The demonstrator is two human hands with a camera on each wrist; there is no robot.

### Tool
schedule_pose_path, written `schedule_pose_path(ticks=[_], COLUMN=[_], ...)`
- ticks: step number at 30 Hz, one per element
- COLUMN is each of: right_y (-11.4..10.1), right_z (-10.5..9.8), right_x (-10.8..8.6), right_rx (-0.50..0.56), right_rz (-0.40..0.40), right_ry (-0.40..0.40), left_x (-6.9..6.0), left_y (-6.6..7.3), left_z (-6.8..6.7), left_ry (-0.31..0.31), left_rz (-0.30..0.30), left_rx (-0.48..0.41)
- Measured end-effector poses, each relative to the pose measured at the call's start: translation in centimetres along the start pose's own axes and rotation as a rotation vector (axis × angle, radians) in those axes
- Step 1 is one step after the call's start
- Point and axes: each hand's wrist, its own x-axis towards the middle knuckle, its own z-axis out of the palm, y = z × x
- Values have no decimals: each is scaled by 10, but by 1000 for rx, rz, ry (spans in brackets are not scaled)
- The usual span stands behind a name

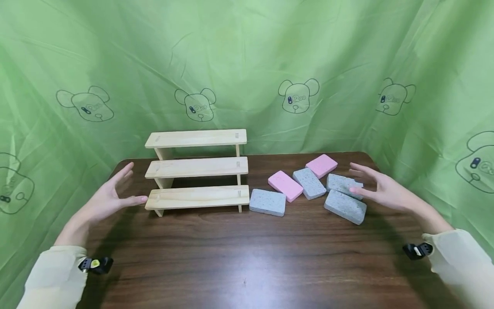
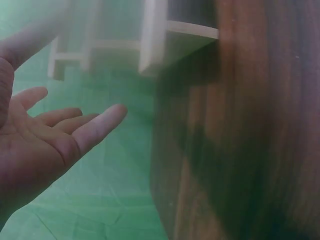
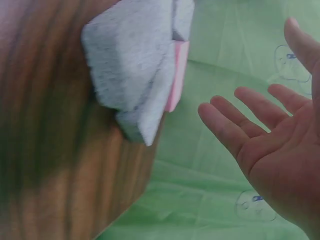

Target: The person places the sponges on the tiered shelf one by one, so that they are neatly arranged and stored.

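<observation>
A three-step pale wooden stand [image 1: 197, 167] sits left of centre on the table. Beside its left end my left hand [image 1: 104, 199] hovers with thumb and fingers spread, holding nothing; the left wrist view shows its palm [image 2: 35, 150] apart from the wood. To the stand's right lie several grey, pitted, sponge-like blocks [image 1: 267, 202] and two pink ones, a nearer pink block [image 1: 285, 186] and a farther pink block [image 1: 321, 165]. My right hand [image 1: 390, 193] is held in the air by the rightmost grey blocks [image 3: 130, 55], fingers extended and nothing in them.
The dark brown wooden table [image 1: 247, 257] has its back edge close to a green curtain [image 1: 247, 64] printed with bear heads, which also hangs at both sides. One grey block [image 1: 345, 207] leans against another grey block [image 1: 339, 183].
</observation>
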Motion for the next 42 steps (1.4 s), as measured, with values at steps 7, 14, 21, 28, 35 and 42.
schedule_pose_path(ticks=[7, 14, 21, 28, 35, 42], right_y=[21, 33, 40, 48, 55, 59], right_z=[7, 11, 13, 16, 21, 22], right_x=[-11, -20, -28, -33, -38, -36], right_rx=[40, 128, 94, 78, 104, 56], right_rz=[-26, -27, -16, -26, 11, 29], right_ry=[-57, -134, -187, -173, -159, -116], left_x=[0, -1, -3, 1, 4, 8], left_y=[-16, -31, -41, -46, -43, -44], left_z=[3, 12, 18, 25, 30, 31], left_ry=[4, -86, -104, -127, -127, -134], left_rz=[-9, -109, -174, -188, -214, -227], left_rx=[-8, -362, -496, -511, -488, -503])
